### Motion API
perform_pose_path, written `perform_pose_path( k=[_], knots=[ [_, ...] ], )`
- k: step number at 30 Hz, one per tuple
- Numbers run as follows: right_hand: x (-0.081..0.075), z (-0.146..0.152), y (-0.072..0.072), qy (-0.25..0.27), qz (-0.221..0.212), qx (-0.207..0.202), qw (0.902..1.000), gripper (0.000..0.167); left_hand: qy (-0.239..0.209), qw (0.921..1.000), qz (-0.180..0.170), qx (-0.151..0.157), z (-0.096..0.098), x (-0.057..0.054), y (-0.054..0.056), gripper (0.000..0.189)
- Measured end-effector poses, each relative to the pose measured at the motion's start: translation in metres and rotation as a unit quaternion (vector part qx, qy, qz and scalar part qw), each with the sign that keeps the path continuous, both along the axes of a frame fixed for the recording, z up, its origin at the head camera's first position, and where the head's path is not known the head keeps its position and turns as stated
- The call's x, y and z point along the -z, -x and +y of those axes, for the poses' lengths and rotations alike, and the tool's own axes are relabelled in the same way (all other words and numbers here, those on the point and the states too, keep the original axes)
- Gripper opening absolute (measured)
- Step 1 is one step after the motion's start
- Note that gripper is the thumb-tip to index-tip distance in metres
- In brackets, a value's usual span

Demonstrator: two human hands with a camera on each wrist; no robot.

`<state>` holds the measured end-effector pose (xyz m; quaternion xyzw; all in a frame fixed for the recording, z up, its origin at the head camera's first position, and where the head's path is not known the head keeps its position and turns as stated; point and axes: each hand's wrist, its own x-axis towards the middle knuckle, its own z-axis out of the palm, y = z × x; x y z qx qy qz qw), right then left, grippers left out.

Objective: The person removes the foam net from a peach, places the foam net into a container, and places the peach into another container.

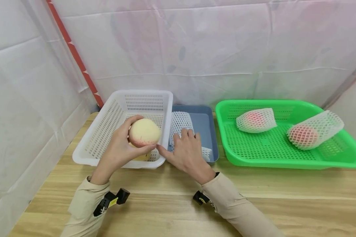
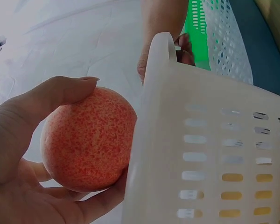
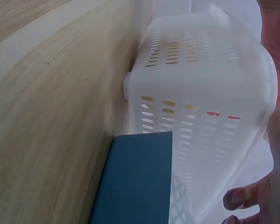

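Left hand (image 1: 118,148) was found grasping a peach-like fruit (image 1: 145,130), thumb and fingers curled round its sides. Right hand (image 1: 187,153) gripped nothing visible, its fingers extended over a net sleeve (image 1: 181,120) near the middle of the head frame; whether the fingertips touched the sleeve could not be determined. The fruit was located left of centre, above the white basket (image 1: 169,112); contact with the rim could not be confirmed. Below it, a yellow item (image 1: 142,157) was mostly concealed by the fruit and left hand. More white netting (image 1: 206,153) showed past the right hand in the blue tray (image 1: 204,121); whether it was a separate piece was unclear. In the right wrist view, the fruit was cut off at the right edge. Appearance of the fruit: rounded, pale cream on top, pinkish red along its lower edge, densely red-speckled on the side seen by the left wrist camera. At right, a green basket (image 1: 284,163) on the table (image 1: 154,210) contained two net-wrapped fruits (image 1: 255,118), their surfaces partly veiled by mesh.
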<state>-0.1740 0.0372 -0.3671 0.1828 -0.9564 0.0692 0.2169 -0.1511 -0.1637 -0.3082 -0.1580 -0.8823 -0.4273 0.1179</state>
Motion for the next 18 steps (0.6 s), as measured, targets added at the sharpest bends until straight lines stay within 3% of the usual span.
perform_pose_path(
  k=[13, 18],
  knots=[
    [-0.001, -0.001, 0.004, 0.021, -0.059, -0.009, 0.9980, 0.064, 0.032, 0.9993, 0.006, -0.017, -0.014, 0.001, 0.003, 0.086],
    [0.001, -0.002, 0.004, 0.021, -0.076, -0.006, 0.9969, 0.064, 0.056, 0.9980, -0.009, -0.029, -0.022, 0.001, 0.003, 0.085]
  ],
)
